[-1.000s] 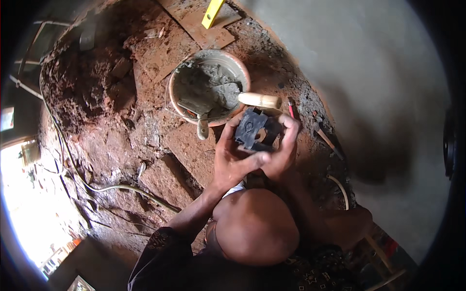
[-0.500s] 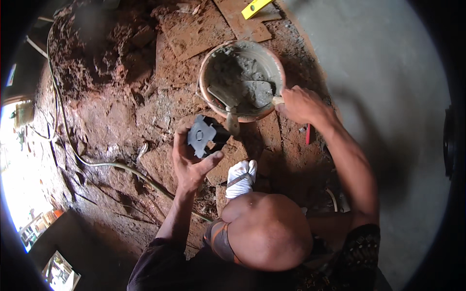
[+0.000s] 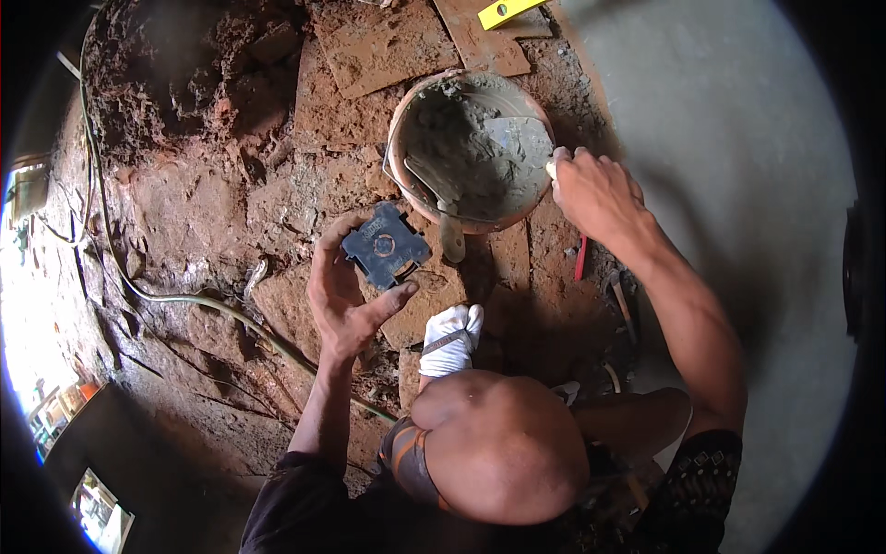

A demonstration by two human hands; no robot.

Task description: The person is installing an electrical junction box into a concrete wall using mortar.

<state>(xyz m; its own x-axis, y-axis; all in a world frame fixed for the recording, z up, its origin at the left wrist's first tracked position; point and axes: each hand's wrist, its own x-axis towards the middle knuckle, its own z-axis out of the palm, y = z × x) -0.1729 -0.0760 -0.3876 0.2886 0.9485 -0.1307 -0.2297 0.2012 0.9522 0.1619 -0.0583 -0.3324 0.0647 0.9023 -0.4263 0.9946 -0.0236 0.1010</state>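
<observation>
My left hand (image 3: 343, 305) holds a black square plastic box (image 3: 384, 246) with small tabs on its edges, left of and below a round tub (image 3: 399, 148) of grey wet mortar. My right hand (image 3: 598, 198) is closed on the pale wooden handle of a trowel, at the tub's right rim. The trowel's grey blade (image 3: 515, 138) lies in the mortar. A second tool's handle (image 3: 452, 238) hangs over the tub's near rim, between the box and my right hand.
A yellow level (image 3: 506, 14) lies at the top. A red tool (image 3: 581, 257) and a wooden-handled tool (image 3: 624, 305) lie right. Broken brown boards and rubble (image 3: 369, 51) surround the tub. A hose (image 3: 212, 309) runs left. My white-covered foot (image 3: 448, 342) is below the box.
My right hand has left the box and taken hold of the trowel handle, moving its blade in the mortar. My left hand has carried the box leftward and turned it.
</observation>
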